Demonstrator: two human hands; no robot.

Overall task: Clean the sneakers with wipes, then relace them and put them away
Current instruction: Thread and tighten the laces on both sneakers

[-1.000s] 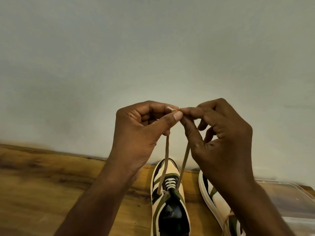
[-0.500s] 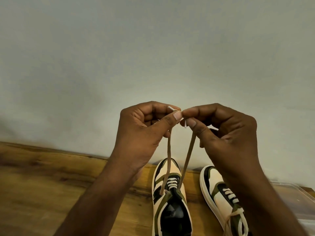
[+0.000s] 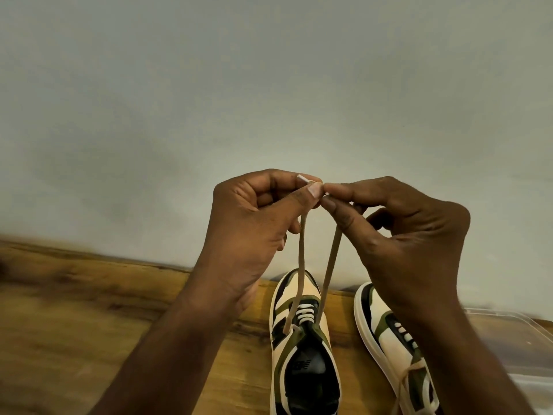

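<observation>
Two sneakers sit toes-to-wall on the wooden table (image 3: 89, 324): the left sneaker (image 3: 302, 348) and the right sneaker (image 3: 389, 333). Above them, left hand (image 3: 251, 229) and right hand (image 3: 413, 241) each pinch one end of the left sneaker's lace (image 3: 300, 265), thumbs and forefingers closed, tips nearly touching.

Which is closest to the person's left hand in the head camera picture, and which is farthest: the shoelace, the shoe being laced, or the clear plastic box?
1. Shoelace: the left hand pinches one end, held up in front of the wall.
2. Shoe being laced: on the wooden table, below and just right of that hand.
3. Clear plastic box: far right edge, beyond the second shoe.
</observation>
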